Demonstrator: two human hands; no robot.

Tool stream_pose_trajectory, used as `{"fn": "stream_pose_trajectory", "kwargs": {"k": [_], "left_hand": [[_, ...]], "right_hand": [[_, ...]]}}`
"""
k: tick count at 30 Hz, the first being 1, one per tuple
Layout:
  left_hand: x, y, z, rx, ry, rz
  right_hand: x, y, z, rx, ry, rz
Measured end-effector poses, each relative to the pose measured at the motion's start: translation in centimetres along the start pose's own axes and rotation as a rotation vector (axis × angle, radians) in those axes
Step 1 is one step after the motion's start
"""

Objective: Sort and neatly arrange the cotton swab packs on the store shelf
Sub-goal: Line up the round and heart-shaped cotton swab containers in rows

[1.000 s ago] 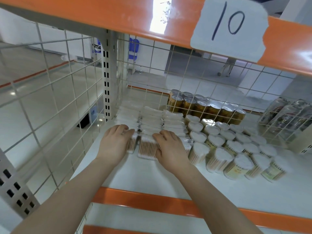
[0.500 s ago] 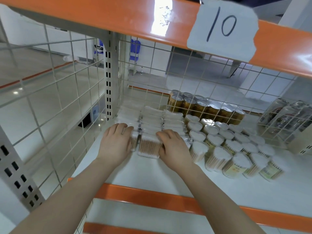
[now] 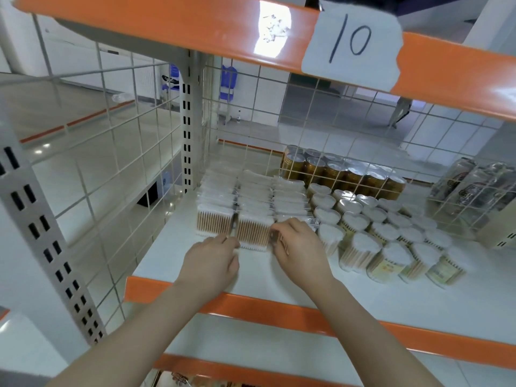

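Observation:
Flat rectangular cotton swab packs (image 3: 289, 195) stand in three rows at the shelf's back left. The front pack of the middle row (image 3: 253, 232) sits slightly forward of the left row's front pack (image 3: 214, 222). My left hand (image 3: 212, 259) pinches the middle pack's lower left edge with curled fingers. At that pack's right edge, my right hand (image 3: 302, 247) grips with curled fingers and covers the front of the right row. Heart-shaped tubs of swabs (image 3: 361, 248) stand in rows just to the right.
The white shelf board (image 3: 279, 277) has an orange front rail (image 3: 279, 308). Wire mesh closes the left side (image 3: 117, 174) and back. Gold cans (image 3: 339, 170) and bottles (image 3: 472, 188) stand behind the mesh. An orange beam with a "10" label (image 3: 351, 43) hangs overhead.
Both hands have slid back off the tops of the front packs. They now hold the middle front pack by its two side edges, and the left front pack is uncovered.

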State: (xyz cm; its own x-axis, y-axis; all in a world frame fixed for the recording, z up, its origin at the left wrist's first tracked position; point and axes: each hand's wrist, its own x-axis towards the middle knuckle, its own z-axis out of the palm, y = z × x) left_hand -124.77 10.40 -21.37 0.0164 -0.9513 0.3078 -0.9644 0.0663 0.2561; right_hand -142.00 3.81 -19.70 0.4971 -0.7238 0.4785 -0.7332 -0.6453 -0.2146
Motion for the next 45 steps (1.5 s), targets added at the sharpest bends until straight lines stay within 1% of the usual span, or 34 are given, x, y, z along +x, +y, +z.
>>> {"fn": "stream_pose_trajectory", "kwargs": {"k": [2, 4, 9, 12, 21, 26, 33, 38, 45], "left_hand": [[-0.8, 0.4, 0.5, 0.028, -0.095, -0.008], [-1.8, 1.1, 0.6, 0.022, -0.147, -0.006], [-3.8, 2.9, 0.3, -0.017, -0.154, 0.023], [-4.9, 4.5, 0.2, -0.049, -0.193, 0.016], [-6.9, 8.8, 0.7, -0.083, -0.31, 0.03], [-7.4, 10.8, 0.8, -0.093, -0.315, 0.049], [-6.5, 12.4, 0.9, -0.089, -0.291, 0.043], [-5.3, 12.3, 1.0, -0.065, -0.25, 0.02], [-2.7, 11.7, 0.8, -0.032, -0.195, -0.032]], "right_hand": [[-1.3, 0.4, -0.5, 0.016, -0.012, 0.013], [-2.6, 0.7, -1.0, 0.034, -0.041, 0.048], [-5.6, 1.1, -2.8, 0.032, -0.143, 0.123], [-7.5, 1.5, -3.9, 0.03, -0.217, 0.176], [-12.0, 3.3, -6.5, 0.024, -0.26, 0.199], [-13.2, 4.4, -7.6, 0.019, -0.29, 0.211], [-13.0, 5.7, -8.1, 0.034, -0.278, 0.219], [-10.5, 7.1, -8.6, 0.022, -0.213, 0.216], [-5.0, 9.1, -8.2, -0.113, -0.129, 0.2]]}}
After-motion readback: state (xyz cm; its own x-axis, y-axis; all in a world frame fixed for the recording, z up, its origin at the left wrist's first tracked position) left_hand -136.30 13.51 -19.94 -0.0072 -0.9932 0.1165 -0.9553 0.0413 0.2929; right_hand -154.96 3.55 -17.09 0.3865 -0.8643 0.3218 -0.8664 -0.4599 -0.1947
